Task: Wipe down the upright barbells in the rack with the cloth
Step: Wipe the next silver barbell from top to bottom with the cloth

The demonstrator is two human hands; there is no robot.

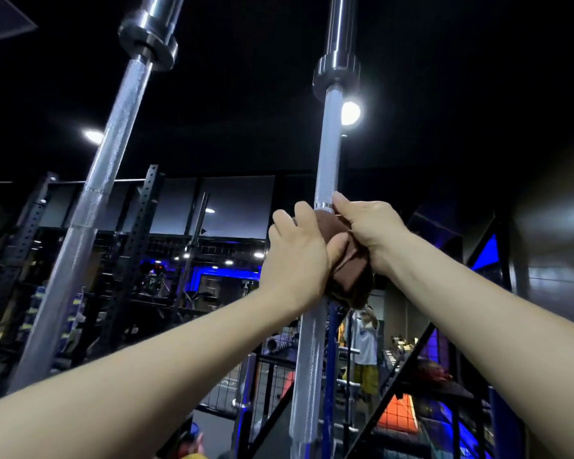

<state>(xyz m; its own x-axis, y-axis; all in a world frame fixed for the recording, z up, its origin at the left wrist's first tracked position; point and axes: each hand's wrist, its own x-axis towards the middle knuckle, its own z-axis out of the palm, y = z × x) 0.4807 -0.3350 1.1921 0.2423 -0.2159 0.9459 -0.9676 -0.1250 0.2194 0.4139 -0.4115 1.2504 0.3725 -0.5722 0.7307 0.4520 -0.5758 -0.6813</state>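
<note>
The brown cloth [343,256] sat at the centre of the frame, bunched around the shaft of the nearer barbell [325,154], which stood upright and ran from the bottom edge to the top. Both hands were clenched on it: the left hand [297,256] wrapped the cloth from the left side, and the right hand [365,226] pinched its upper edge against the bar, one fingertip touching the bare steel just above a smooth ring in the knurling. A loose fold hung below the hands.

The likeliest trouble, judging from this, was the cloth snagging on the rough knurled steel and bunching up, so that only part of the shaft got wiped. That hanging fold could slip free of the grip if the hands slid quickly. The bare fingertip on the knurling could be scraped on a fast stroke. The bar's foot was out of view, so how firmly it was seated could not be told; a hard sideways pull might rock it.

A second barbell [110,154] leaned across the upper left of the frame, well apart and not being wiped. Behind it stood a dark perforated upright [140,226]. A person in a white top [365,339] stood at lower right, beyond the bar, and could be at risk if it tipped.
</note>
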